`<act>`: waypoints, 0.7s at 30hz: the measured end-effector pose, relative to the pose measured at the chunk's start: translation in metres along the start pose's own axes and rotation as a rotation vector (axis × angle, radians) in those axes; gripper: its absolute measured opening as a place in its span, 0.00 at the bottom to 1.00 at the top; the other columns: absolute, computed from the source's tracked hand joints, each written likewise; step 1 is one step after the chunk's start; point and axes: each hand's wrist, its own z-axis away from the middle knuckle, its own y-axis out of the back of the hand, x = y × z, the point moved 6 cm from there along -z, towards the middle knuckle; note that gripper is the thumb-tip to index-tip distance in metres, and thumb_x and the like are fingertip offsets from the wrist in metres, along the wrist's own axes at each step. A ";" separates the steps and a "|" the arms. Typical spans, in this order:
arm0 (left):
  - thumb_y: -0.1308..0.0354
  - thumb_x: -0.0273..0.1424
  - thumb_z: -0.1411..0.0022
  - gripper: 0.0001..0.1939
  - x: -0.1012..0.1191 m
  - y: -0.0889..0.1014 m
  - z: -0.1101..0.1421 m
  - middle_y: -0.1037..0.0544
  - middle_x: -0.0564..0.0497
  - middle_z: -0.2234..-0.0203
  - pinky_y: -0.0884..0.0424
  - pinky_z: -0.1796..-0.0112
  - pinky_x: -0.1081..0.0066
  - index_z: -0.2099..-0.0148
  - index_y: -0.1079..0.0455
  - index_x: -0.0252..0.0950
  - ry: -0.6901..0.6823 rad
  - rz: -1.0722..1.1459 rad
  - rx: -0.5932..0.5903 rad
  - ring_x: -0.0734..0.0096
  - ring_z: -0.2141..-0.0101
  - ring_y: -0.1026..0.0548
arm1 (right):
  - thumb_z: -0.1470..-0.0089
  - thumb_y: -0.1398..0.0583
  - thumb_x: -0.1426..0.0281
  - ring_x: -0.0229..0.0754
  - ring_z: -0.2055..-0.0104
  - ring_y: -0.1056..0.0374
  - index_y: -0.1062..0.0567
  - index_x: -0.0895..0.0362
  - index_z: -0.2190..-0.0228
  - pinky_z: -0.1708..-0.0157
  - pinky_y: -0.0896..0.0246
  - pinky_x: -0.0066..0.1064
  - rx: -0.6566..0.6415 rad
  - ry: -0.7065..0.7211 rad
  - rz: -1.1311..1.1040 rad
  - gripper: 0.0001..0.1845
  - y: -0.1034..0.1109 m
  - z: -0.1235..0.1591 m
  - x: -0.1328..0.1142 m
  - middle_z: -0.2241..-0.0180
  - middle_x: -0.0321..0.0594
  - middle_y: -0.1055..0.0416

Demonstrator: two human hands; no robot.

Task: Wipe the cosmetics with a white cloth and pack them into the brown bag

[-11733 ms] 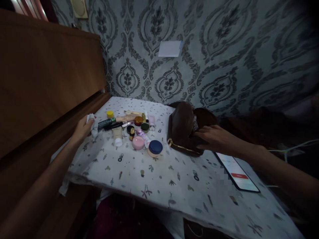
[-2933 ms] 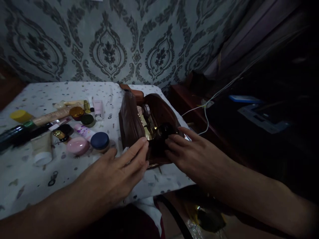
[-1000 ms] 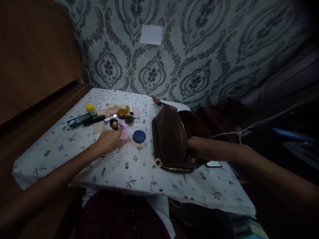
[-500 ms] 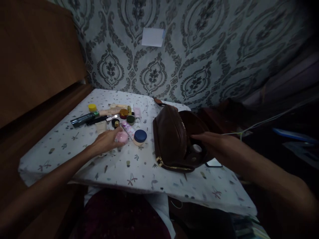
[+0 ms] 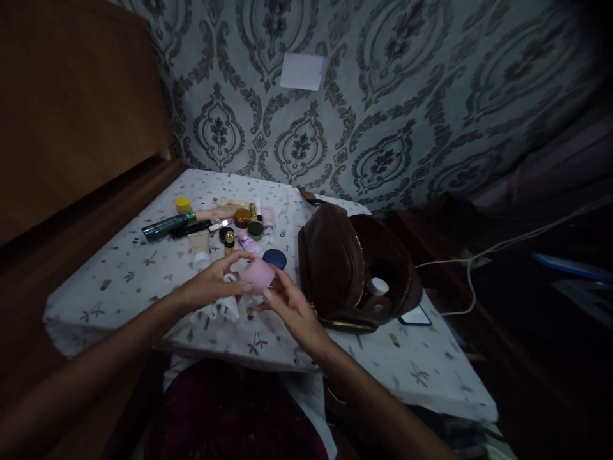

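A round pink jar is held up between both hands above the table's front half. My left hand grips it from the left, with a crumpled white cloth or tissue just under that hand. From the right, my right hand closes its thumb and fingers on the same jar. Behind the jar is a jar with a blue lid, partly hidden. A brown leather bag stands unzipped to the right of my hands, and a white-capped item shows inside it.
Further back lie several cosmetics: a dark green bottle, a yellow lid, an amber jar, a cream tube and a pink tube. A phone lies beside the bag. A wooden cabinet borders the left.
My left hand has lifted the pink jar and brought it rightwards. My right hand has left the bag's opening and now holds the jar too.
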 end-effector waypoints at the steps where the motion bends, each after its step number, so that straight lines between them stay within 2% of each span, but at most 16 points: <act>1: 0.35 0.44 0.45 0.32 0.002 -0.001 0.002 0.22 0.50 0.60 0.29 0.68 0.69 0.41 0.37 0.42 -0.022 -0.021 0.023 0.70 0.70 0.28 | 0.41 0.38 0.55 0.44 0.51 0.27 0.35 0.49 0.40 0.58 0.25 0.36 0.004 -0.038 -0.162 0.31 -0.006 -0.006 0.007 0.44 0.48 0.30; 4: 0.34 0.43 0.46 0.30 0.009 0.002 0.006 0.25 0.47 0.50 0.29 0.64 0.67 0.43 0.33 0.42 -0.110 -0.116 0.127 0.67 0.65 0.27 | 0.47 0.32 0.56 0.41 0.57 0.27 0.29 0.48 0.49 0.65 0.27 0.30 0.062 -0.084 -0.471 0.26 -0.014 -0.016 0.015 0.50 0.41 0.26; 6: 0.35 0.44 0.44 0.28 0.011 0.010 0.010 0.24 0.48 0.51 0.30 0.65 0.68 0.43 0.32 0.41 -0.148 -0.198 0.244 0.65 0.63 0.27 | 0.50 0.30 0.58 0.39 0.62 0.27 0.29 0.49 0.51 0.69 0.30 0.27 0.101 -0.093 -0.521 0.26 -0.014 -0.018 0.016 0.52 0.40 0.26; 9: 0.42 0.43 0.36 0.18 0.018 0.020 0.022 0.23 0.49 0.59 0.31 0.62 0.67 0.49 0.31 0.39 -0.280 -0.299 0.509 0.63 0.60 0.27 | 0.52 0.30 0.61 0.38 0.65 0.26 0.31 0.50 0.51 0.71 0.34 0.27 0.154 -0.097 -0.401 0.28 -0.011 -0.021 0.017 0.52 0.40 0.27; 11: 0.46 0.40 0.32 0.13 0.027 0.015 0.030 0.24 0.49 0.62 0.31 0.58 0.66 0.52 0.30 0.38 -0.439 -0.356 0.614 0.63 0.59 0.27 | 0.54 0.30 0.65 0.38 0.63 0.27 0.32 0.51 0.52 0.70 0.34 0.26 0.188 -0.084 -0.262 0.28 -0.010 -0.023 0.019 0.53 0.40 0.27; 13: 0.47 0.37 0.30 0.11 0.036 0.001 0.034 0.25 0.48 0.61 0.32 0.55 0.64 0.53 0.30 0.37 -0.577 -0.469 0.616 0.63 0.58 0.28 | 0.59 0.31 0.70 0.38 0.62 0.29 0.32 0.52 0.55 0.69 0.35 0.26 0.183 -0.050 -0.123 0.28 -0.012 -0.026 0.019 0.56 0.38 0.28; 15: 0.48 0.36 0.30 0.10 0.039 -0.014 0.032 0.26 0.45 0.59 0.32 0.52 0.60 0.53 0.30 0.37 -0.631 -0.628 0.566 0.59 0.55 0.29 | 0.62 0.33 0.73 0.38 0.63 0.31 0.31 0.53 0.56 0.69 0.36 0.27 0.157 0.007 0.016 0.28 -0.017 -0.027 0.018 0.60 0.36 0.29; 18: 0.51 0.35 0.29 0.12 0.034 -0.025 0.023 0.25 0.43 0.57 0.33 0.51 0.55 0.52 0.30 0.37 -0.547 -0.756 0.461 0.54 0.54 0.30 | 0.60 0.34 0.71 0.38 0.66 0.33 0.30 0.55 0.59 0.69 0.36 0.28 0.114 0.066 0.179 0.23 -0.023 -0.027 0.018 0.64 0.36 0.30; 21: 0.52 0.37 0.30 0.14 0.022 -0.015 0.014 0.24 0.44 0.57 0.33 0.52 0.55 0.49 0.32 0.37 -0.387 -0.613 0.350 0.55 0.55 0.28 | 0.58 0.32 0.68 0.37 0.70 0.37 0.29 0.56 0.63 0.72 0.38 0.28 0.007 0.069 0.254 0.19 -0.030 -0.024 0.020 0.69 0.34 0.32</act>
